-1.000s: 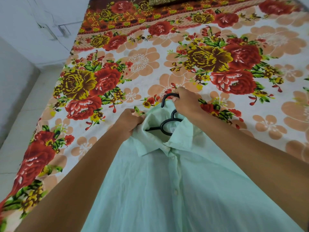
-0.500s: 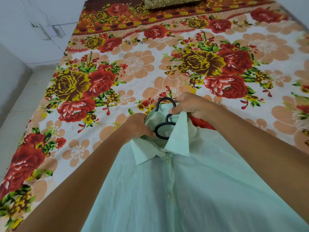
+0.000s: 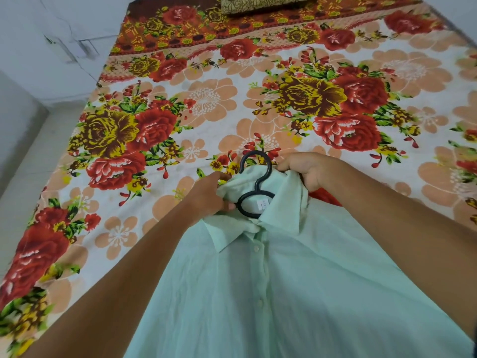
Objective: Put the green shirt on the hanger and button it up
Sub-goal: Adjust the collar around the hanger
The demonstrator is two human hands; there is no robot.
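Fingers of both hands pinch the shirt [image 3: 296, 293] collar: left hand [image 3: 211, 195] beside the hanger [image 3: 255, 187] neck, right hand [image 3: 307, 169] opposite. Shirt lies lengthwise toward the wearer on the bed [image 3: 206, 104]; hook points away. Top button sits just below, nearer the left hand.

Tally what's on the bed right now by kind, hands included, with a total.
Green shirt: 1
Black hanger: 1
Hands: 2, left and right, both gripping the shirt collar
Cushion, at the bed's far edge: 1
Floral bedsheet: 1
Total: 6
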